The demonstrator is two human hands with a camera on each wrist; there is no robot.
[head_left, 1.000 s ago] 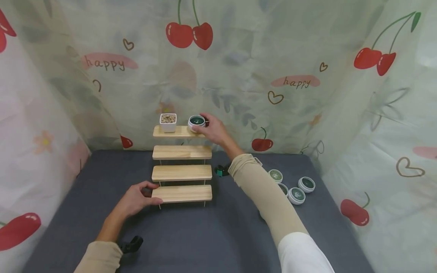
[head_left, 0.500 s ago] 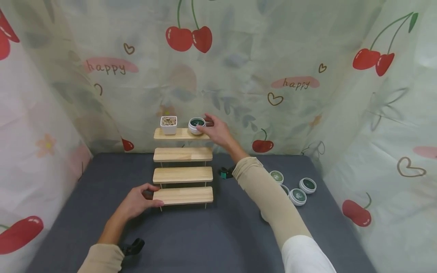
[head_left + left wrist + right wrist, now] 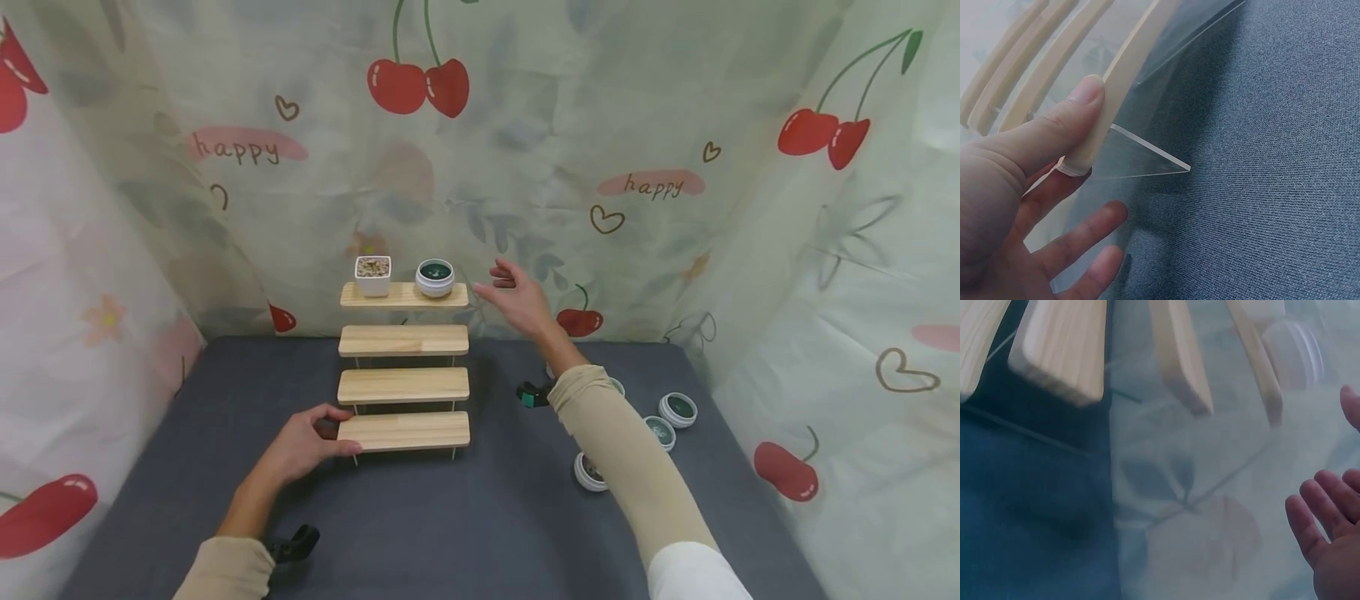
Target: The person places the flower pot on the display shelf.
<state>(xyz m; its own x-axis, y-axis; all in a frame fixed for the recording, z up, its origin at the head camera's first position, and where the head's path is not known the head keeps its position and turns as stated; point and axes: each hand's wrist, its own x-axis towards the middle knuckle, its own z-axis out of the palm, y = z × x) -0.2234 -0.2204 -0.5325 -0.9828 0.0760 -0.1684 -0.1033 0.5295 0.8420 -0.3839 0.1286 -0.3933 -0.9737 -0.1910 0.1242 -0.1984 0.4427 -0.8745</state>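
**Hand positions at the four-tier wooden display stand**

Left hand: placed at the left end of the lowest wooden step of the stand. Thumb laid along the top edge of the board, remaining fingers spread loosely beneath it beside the clear acrylic side panel. Board end pinched between thumb and fingers. Forearm in a beige sleeve, angled in from the lower left.

Right hand: raised in the air just right of the top step, apart from it. Fingers relaxed and slightly spread, palm toward the stand, nothing held. Arm extended forward across the grey cloth surface.

Round white tin with green contents: standing upright on the right part of the top step, free of any contact with the hand. Square white pot with gravel filling: standing beside it on the left part of the same step.

Further round tins: lying on the cloth right of the forearm.
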